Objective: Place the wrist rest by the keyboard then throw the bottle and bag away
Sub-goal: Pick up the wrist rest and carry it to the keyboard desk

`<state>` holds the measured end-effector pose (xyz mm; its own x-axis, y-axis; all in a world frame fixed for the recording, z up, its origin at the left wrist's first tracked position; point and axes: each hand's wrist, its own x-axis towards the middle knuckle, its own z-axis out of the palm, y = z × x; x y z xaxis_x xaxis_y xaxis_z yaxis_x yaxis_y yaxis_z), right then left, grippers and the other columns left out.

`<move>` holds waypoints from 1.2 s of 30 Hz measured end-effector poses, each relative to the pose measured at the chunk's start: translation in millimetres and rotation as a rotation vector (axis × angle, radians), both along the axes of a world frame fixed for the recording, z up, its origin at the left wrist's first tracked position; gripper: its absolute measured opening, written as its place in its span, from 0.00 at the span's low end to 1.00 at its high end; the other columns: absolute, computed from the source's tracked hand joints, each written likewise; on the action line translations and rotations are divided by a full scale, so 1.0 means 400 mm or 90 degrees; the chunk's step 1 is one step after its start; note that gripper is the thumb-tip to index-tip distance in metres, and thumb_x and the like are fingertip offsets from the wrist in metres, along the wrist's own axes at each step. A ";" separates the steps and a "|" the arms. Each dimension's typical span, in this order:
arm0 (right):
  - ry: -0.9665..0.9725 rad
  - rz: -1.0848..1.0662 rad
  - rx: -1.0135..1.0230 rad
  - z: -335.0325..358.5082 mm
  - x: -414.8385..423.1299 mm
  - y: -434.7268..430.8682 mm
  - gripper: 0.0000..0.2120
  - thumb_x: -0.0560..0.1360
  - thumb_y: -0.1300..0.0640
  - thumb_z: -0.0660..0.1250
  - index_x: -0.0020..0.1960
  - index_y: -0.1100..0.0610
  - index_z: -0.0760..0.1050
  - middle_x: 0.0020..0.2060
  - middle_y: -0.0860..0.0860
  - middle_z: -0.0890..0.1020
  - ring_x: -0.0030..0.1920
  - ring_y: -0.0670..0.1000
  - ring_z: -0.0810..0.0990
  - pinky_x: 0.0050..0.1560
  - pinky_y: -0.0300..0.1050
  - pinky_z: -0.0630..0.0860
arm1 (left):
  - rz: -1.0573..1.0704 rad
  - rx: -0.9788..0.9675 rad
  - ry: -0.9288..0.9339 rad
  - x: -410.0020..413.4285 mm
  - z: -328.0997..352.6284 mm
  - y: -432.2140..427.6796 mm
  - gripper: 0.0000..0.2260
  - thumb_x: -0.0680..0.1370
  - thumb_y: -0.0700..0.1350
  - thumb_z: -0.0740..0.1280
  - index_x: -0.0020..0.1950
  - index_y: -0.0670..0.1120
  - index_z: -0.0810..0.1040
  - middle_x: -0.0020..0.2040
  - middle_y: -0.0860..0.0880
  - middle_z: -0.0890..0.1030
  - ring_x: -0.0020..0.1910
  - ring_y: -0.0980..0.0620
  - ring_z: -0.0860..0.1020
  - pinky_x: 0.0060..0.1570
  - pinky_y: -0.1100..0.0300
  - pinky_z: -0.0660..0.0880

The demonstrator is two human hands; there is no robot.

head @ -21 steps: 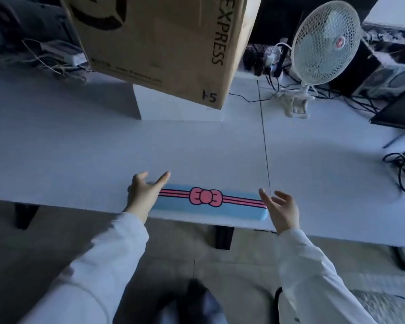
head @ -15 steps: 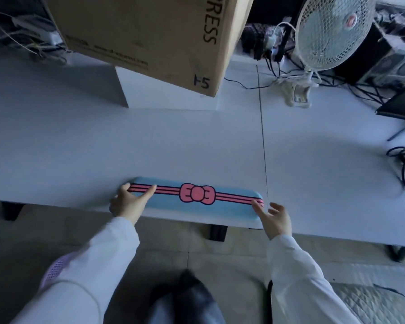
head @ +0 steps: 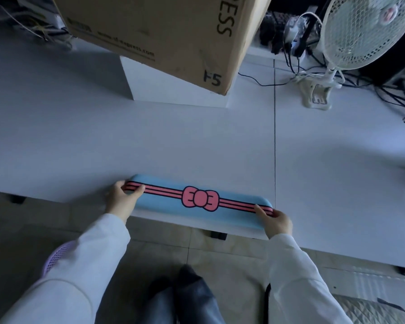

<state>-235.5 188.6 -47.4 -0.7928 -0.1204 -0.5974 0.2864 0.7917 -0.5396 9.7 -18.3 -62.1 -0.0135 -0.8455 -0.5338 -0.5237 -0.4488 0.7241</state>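
A long light-blue wrist rest (head: 168, 208) with pink stripes and a pink bow lies at the front edge of the white desk (head: 150, 141). My left hand (head: 121, 199) grips its left end, thumb on top. My right hand (head: 275, 221) grips its right end the same way. No keyboard, bottle or bag shows in this view.
A big cardboard box (head: 164, 31) stands on a white block (head: 173, 85) at the back. A white clip fan (head: 360, 31) and tangled cables (head: 295, 43) sit at the back right. A purple mesh basket (head: 56, 256) is on the floor at left.
Both hands went from hovering open beside the wrist rest's ends to closing on them. The camera has leaned in closer to the desk.
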 end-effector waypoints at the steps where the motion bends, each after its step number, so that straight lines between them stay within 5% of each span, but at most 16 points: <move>1: -0.010 -0.003 -0.018 0.006 -0.002 -0.002 0.20 0.69 0.51 0.70 0.54 0.64 0.77 0.47 0.58 0.79 0.45 0.56 0.74 0.46 0.44 0.68 | 0.013 0.003 0.017 0.001 0.002 0.003 0.24 0.71 0.44 0.70 0.64 0.39 0.69 0.61 0.43 0.76 0.63 0.43 0.72 0.64 0.52 0.66; 7: -0.135 -0.117 -0.211 0.059 0.040 -0.047 0.17 0.72 0.63 0.67 0.59 0.63 0.68 0.51 0.58 0.72 0.50 0.56 0.72 0.50 0.53 0.76 | 0.098 0.054 0.157 0.047 0.023 0.036 0.22 0.73 0.41 0.68 0.64 0.42 0.67 0.59 0.45 0.73 0.55 0.46 0.73 0.54 0.51 0.72; 18: -0.116 0.067 -0.308 0.141 0.265 -0.232 0.20 0.71 0.65 0.67 0.62 0.64 0.68 0.51 0.59 0.73 0.51 0.57 0.74 0.50 0.51 0.74 | 0.361 -0.015 0.247 0.365 0.091 0.081 0.18 0.73 0.39 0.68 0.61 0.44 0.70 0.64 0.39 0.75 0.54 0.44 0.74 0.53 0.51 0.73; 23: -0.106 0.170 -0.351 0.188 0.453 -0.334 0.11 0.71 0.66 0.67 0.52 0.60 0.70 0.46 0.58 0.75 0.49 0.57 0.74 0.51 0.54 0.75 | 0.450 -0.061 0.276 0.571 0.149 0.088 0.23 0.74 0.39 0.66 0.67 0.41 0.65 0.59 0.38 0.74 0.53 0.45 0.74 0.37 0.64 0.77; 25: -0.104 0.212 -0.367 0.200 0.545 -0.370 0.09 0.71 0.66 0.67 0.49 0.60 0.70 0.39 0.55 0.75 0.48 0.56 0.73 0.52 0.57 0.75 | 0.483 -0.079 0.295 0.670 0.172 0.096 0.23 0.74 0.39 0.66 0.67 0.41 0.65 0.59 0.38 0.74 0.51 0.45 0.75 0.39 0.63 0.77; 28: -0.087 0.274 -0.368 0.215 0.670 -0.409 0.06 0.70 0.64 0.69 0.42 0.56 0.72 0.35 0.51 0.75 0.47 0.56 0.74 0.54 0.60 0.76 | 0.505 -0.114 0.311 0.806 0.208 0.107 0.19 0.74 0.39 0.65 0.64 0.43 0.66 0.49 0.46 0.76 0.42 0.54 0.76 0.32 0.70 0.77; 33: -0.087 0.350 -0.361 0.222 0.897 -0.470 0.10 0.68 0.60 0.71 0.45 0.53 0.73 0.45 0.56 0.77 0.48 0.55 0.75 0.58 0.63 0.75 | 0.565 -0.148 0.295 1.054 0.237 0.128 0.21 0.73 0.42 0.67 0.65 0.43 0.68 0.56 0.43 0.74 0.51 0.48 0.75 0.41 0.61 0.73; 36: -0.092 0.388 -0.365 0.221 1.020 -0.510 0.14 0.68 0.59 0.71 0.50 0.52 0.71 0.49 0.57 0.77 0.52 0.58 0.76 0.57 0.62 0.75 | 0.595 -0.164 0.254 1.171 0.236 0.141 0.21 0.73 0.44 0.68 0.64 0.43 0.69 0.54 0.43 0.75 0.44 0.50 0.76 0.47 0.56 0.75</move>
